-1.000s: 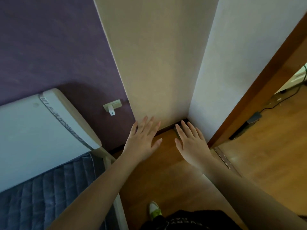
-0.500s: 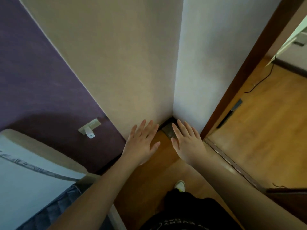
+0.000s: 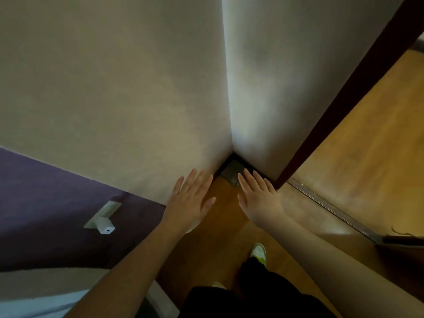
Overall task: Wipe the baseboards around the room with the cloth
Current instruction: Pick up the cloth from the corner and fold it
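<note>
Your right hand (image 3: pixel 258 196), flat and empty like your left hand (image 3: pixel 191 198), is nearer the grey cloth (image 3: pixel 232 174) lying just above its fingertips, tucked against the dark baseboard (image 3: pixel 243 159) in the corner at frame centre.

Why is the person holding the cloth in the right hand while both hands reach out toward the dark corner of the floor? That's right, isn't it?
Not quite. The head view shows the right hand holding nothing: its fingers are straight and spread. The left hand is open and holds nothing too. No cloth is in either hand. The rest stands: both hands reach toward the dark corner, where the baseboard meets the wooden floor.
</note>
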`<action>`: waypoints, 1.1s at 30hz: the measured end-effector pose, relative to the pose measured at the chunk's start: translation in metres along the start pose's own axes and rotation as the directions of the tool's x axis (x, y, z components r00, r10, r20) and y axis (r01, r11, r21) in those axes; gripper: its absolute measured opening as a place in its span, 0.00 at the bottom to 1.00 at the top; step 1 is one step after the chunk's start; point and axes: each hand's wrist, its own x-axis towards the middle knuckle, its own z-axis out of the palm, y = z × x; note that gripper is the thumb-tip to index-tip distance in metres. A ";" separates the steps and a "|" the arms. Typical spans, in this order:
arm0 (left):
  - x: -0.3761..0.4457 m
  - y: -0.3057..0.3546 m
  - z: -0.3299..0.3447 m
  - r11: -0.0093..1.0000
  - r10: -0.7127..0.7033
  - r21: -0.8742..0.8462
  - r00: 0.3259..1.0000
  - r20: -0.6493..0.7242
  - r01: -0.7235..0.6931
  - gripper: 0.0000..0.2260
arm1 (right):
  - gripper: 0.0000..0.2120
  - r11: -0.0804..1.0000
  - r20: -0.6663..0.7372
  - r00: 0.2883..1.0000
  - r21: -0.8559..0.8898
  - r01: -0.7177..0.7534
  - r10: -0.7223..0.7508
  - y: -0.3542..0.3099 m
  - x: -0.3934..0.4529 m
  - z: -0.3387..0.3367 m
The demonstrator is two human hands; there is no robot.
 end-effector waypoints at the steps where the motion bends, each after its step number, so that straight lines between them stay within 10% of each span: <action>1: 0.008 -0.005 0.005 1.000 0.012 0.008 1.000 0.001 -0.012 0.32 | 0.29 1.000 0.015 1.000 0.001 -0.008 0.008 -0.003 0.006 0.004; 14: 0.117 -0.075 0.121 0.963 0.250 0.094 0.967 0.037 -0.253 0.28 | 0.31 0.965 -0.018 0.969 0.091 -0.245 0.248 -0.033 0.084 0.119; 33: 0.222 -0.095 0.403 0.983 0.162 0.073 0.982 0.100 -0.170 0.29 | 0.28 0.976 0.123 0.971 0.045 -0.213 0.206 0.074 0.216 0.402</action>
